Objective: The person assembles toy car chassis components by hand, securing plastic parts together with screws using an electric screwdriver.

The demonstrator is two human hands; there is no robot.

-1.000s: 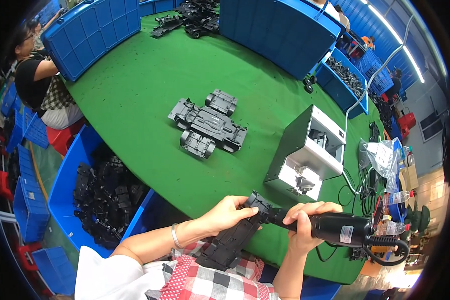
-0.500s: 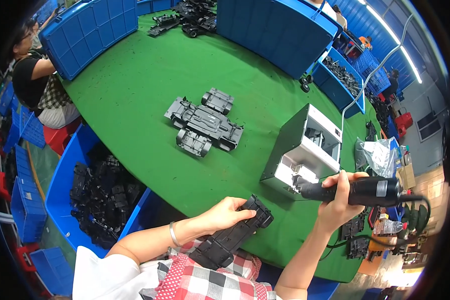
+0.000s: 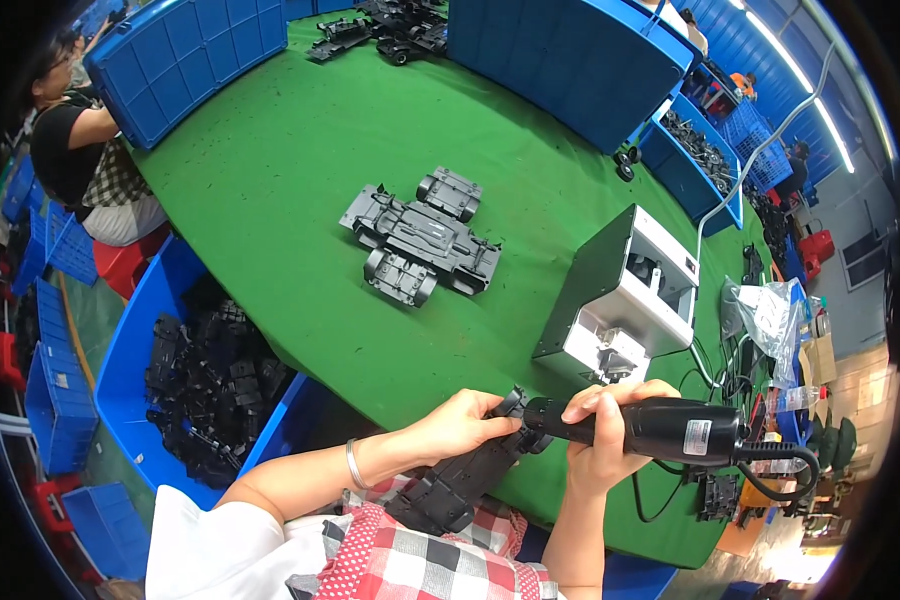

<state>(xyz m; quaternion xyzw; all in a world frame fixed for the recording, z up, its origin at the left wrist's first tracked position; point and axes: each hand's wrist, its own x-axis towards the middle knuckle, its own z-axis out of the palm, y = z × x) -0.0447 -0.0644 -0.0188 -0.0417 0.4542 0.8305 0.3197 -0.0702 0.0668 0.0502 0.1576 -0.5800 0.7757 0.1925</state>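
In my left hand is a black plastic toy-car chassis, gripped near its upper end and tilted over my checked apron. My right hand wraps round a black corded electric screwdriver. Its front end reaches the chassis's upper end beside my left fingers; the bit itself is hidden there. Beyond my hands stands a silver and black screw-feeder machine. Farther off on the green cloth lies another dark chassis, with a wheeled axle block at each long side.
A blue bin of black parts stands at the table's left edge. Large blue crates and piled chassis parts line the far side. Another person sits at far left. Cables and a plastic bag lie right.
My right hand has brought the screwdriver from the screw feeder down and left to the chassis. The left hand still holds the chassis. The whole view has shifted slightly.
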